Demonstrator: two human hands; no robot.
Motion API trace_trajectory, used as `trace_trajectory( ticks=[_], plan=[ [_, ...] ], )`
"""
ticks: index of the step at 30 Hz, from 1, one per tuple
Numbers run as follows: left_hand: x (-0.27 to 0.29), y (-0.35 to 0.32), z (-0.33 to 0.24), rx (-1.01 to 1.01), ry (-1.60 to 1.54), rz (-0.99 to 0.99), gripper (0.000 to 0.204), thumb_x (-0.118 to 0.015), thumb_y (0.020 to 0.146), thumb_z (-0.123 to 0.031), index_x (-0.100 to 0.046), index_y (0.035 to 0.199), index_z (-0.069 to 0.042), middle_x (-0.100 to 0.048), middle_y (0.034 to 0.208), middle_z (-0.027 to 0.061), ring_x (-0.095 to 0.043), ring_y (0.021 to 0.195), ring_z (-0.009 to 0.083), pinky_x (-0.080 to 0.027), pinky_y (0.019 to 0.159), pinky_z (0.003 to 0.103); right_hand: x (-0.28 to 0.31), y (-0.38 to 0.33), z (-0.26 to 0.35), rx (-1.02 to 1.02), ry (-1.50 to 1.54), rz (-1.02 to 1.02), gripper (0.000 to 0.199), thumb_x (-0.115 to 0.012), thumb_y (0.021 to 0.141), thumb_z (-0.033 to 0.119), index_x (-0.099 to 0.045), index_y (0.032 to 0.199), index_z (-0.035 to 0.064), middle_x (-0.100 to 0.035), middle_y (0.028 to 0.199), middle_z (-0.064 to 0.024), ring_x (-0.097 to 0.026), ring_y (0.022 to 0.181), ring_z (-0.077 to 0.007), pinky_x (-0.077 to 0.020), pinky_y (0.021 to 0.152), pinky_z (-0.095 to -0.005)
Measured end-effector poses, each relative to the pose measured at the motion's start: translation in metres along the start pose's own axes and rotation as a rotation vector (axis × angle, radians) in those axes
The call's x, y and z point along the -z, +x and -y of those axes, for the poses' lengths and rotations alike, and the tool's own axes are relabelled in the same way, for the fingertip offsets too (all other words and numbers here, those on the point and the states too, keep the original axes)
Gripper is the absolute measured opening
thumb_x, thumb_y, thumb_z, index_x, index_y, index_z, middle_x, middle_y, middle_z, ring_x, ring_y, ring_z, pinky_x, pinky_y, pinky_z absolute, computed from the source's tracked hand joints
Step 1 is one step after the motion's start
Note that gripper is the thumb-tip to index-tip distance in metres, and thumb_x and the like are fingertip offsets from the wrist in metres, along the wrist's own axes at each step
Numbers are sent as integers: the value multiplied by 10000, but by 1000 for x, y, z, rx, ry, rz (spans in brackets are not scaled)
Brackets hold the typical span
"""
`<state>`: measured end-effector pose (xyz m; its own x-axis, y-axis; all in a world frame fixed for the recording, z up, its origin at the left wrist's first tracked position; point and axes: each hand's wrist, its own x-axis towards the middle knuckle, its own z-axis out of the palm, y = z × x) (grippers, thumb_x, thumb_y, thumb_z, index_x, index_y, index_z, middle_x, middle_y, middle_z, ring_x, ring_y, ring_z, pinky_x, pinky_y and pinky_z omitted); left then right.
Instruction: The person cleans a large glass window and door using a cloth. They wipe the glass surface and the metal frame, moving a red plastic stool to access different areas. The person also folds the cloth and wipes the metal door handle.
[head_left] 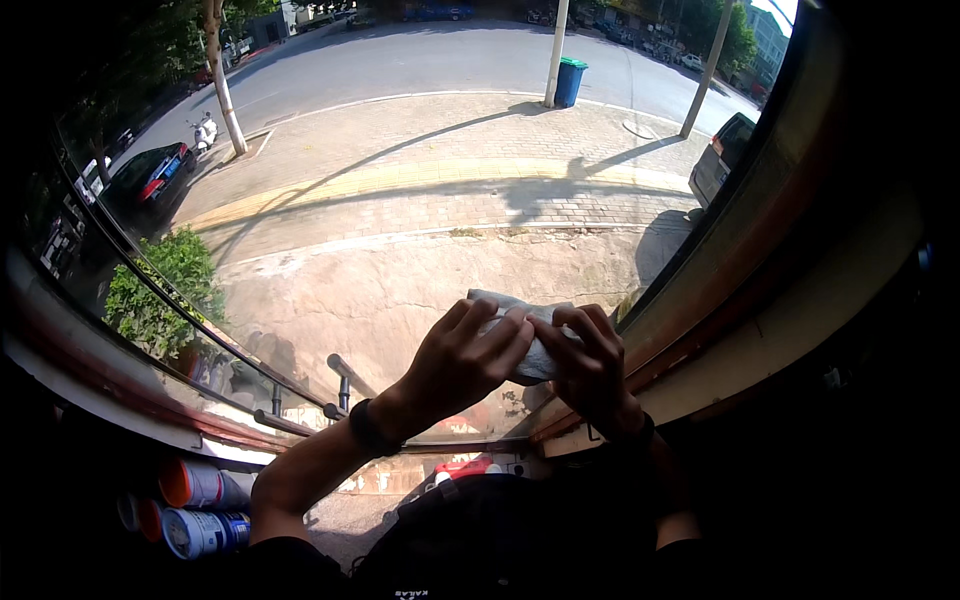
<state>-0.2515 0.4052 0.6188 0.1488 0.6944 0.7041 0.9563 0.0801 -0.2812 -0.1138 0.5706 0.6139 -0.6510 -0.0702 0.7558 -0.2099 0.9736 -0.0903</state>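
Note:
A light grey cloth (538, 364), folded or bunched up, is raised in front of me between both hands. My left hand (462, 352) is closed on its left part, the fingers bent over the upper side. On the cloth's right part, my right hand (592, 368) is also closed, with its fingertips almost meeting those of the left. The cloth's lower corner hangs down between the hands, and the palms hide much of the rest. Each wrist wears a dark band.
Left of my arm is a glass door with a dark tubular handle (350, 374). Several paint-type buckets (190, 532) lie by my lower left. Outside are a green bush (172, 285), parked cars, a white scooter (205, 130), a pole and a blue bin (568, 84).

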Motion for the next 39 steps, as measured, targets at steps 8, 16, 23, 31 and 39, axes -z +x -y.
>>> trace_trajectory(
  ticks=[8,16,23,31,39],
  plan=[
    [147,131,121,233,469,-200,377,-833,796,-228,-717,1146,-153,-691,1034,11,-627,1032,193,-543,787,354,125,247,0,369,-460,-656,279,-662,842,-10,-673,1118,32,-686,940,-108,-672,854,-243,-535,756,-344],
    [65,17,71,106,301,-245,319,-721,798,-125,-740,1115,-91,-699,1144,89,-639,1080,266,-550,915,386,-16,104,38,167,-162,-258,372,-717,705,-25,-733,1074,19,-645,1070,-134,-625,890,-286,-555,676,-380],
    [26,-85,29,167,-21,29,294,-726,768,-85,-738,1055,-24,-703,1069,90,-637,966,275,-562,833,377,-58,22,56,79,59,197,397,-722,739,-3,-690,1133,33,-593,992,-93,-606,855,-266,-568,668,-367],
    [207,104,143,-150,345,-758,415,-776,678,-32,-675,1080,-64,-694,1004,88,-636,879,287,-549,751,375,74,261,89,549,-253,-635,501,-776,691,-4,-701,1175,101,-651,1035,-78,-638,873,-243,-550,689,-337],
    [81,-56,104,187,268,-256,264,-719,821,-146,-714,1081,-99,-687,1183,61,-617,1123,224,-540,943,365,-66,122,82,260,-217,-123,497,-730,689,19,-687,1183,-7,-610,1089,-140,-586,882,-307,-538,694,-413]
  ],
)
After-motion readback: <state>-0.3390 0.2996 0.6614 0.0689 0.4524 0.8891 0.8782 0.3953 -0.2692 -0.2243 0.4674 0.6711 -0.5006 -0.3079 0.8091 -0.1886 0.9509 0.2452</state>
